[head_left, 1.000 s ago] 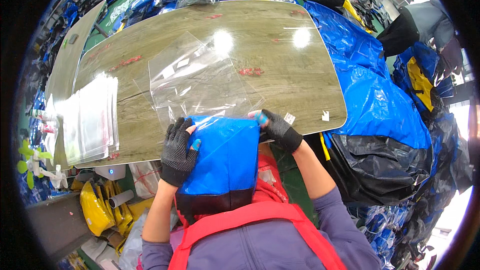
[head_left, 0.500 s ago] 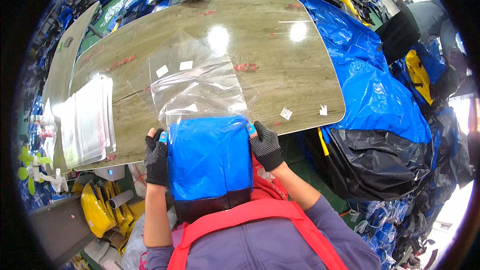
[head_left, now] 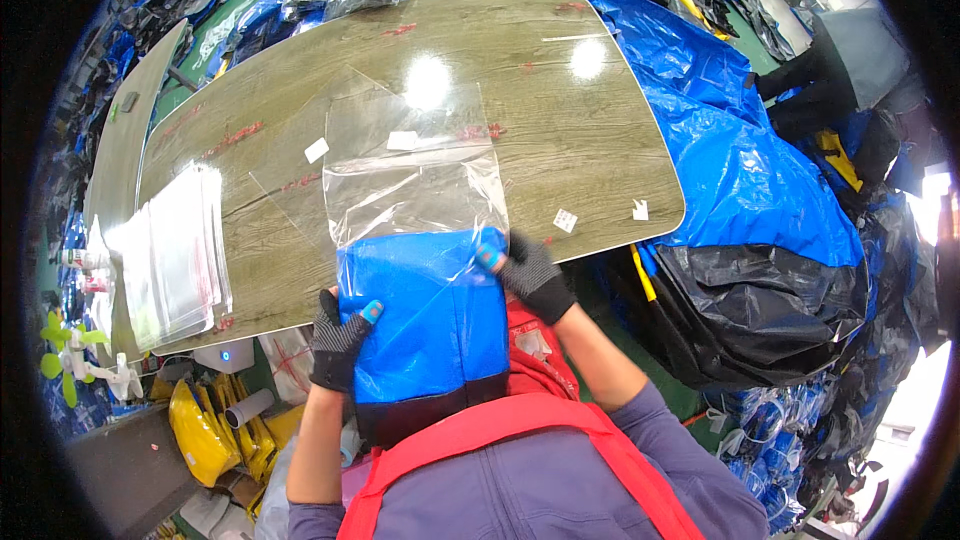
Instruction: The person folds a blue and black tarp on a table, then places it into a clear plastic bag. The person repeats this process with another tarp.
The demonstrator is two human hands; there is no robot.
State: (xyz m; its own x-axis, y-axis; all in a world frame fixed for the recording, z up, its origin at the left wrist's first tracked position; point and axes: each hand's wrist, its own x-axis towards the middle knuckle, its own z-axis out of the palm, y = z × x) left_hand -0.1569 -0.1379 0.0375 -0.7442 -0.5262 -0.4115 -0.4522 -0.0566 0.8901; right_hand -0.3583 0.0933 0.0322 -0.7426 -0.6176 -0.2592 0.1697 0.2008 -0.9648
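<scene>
A folded blue sheet-like piece with a black lower band (head_left: 420,325) lies against my front, over the near edge of the table. Clear film of a plastic bag (head_left: 415,198) covers its upper part, and the bag's upper end spreads flat over the tabletop. My left hand (head_left: 340,342), in a black fingerless glove, grips the piece's left side, thumb on top. At its upper right corner my right hand (head_left: 537,278), gloved alike, grips it with the thumb on the blue face. Both thumbs have blue tape. The fingers underneath are hidden.
On the wood-patterned table (head_left: 560,160), a stack of clear bags (head_left: 180,250) lies left, with small white labels (head_left: 565,220) scattered about. A large blue and black heap (head_left: 760,290) borders the right side. Yellow folded pieces (head_left: 200,430) and a small green fan (head_left: 70,355) are lower left.
My left hand has slid down the blue piece's left side, its thumb now on the face. My right thumb has moved inward and down slightly. The bag's upper end has shifted right and straightened.
</scene>
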